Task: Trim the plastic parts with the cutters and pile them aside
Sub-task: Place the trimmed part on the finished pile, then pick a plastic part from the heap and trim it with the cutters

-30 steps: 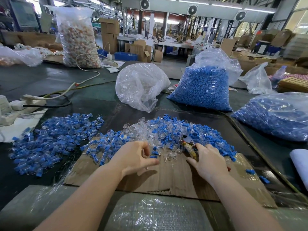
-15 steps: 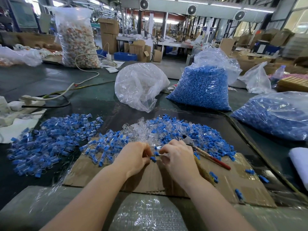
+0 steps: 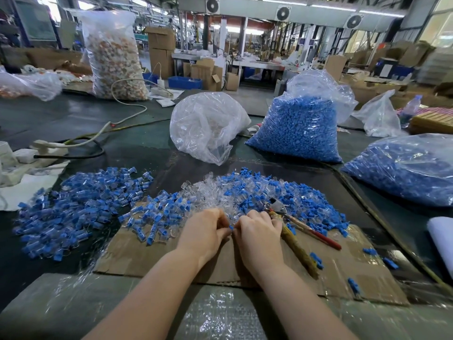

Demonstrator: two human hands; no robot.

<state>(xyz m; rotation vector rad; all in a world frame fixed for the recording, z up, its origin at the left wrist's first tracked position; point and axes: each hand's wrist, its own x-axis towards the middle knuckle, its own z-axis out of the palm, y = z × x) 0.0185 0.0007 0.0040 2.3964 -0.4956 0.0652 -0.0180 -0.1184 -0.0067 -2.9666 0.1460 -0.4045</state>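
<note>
Cardboard (image 3: 245, 271) under me; both hands pinch one blue part (image 3: 231, 227) between them — left hand (image 3: 204, 231), right hand (image 3: 259, 233) — cutters (image 3: 291, 224) lying loose just beside my right hand. It could slip into the untrimmed heap (image 3: 245, 190).

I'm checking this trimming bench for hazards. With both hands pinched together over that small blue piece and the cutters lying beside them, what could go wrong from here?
1. The red-handled metal cutters lie against the right hand; a blind grab might nick a finger.
2. The small blue plastic part pinched between both hands, the left hand included, could slip into the mixed clear-and-blue heap and be lost.
3. Loose blue pieces near the brown cardboard sheet's edge could roll off.
</note>
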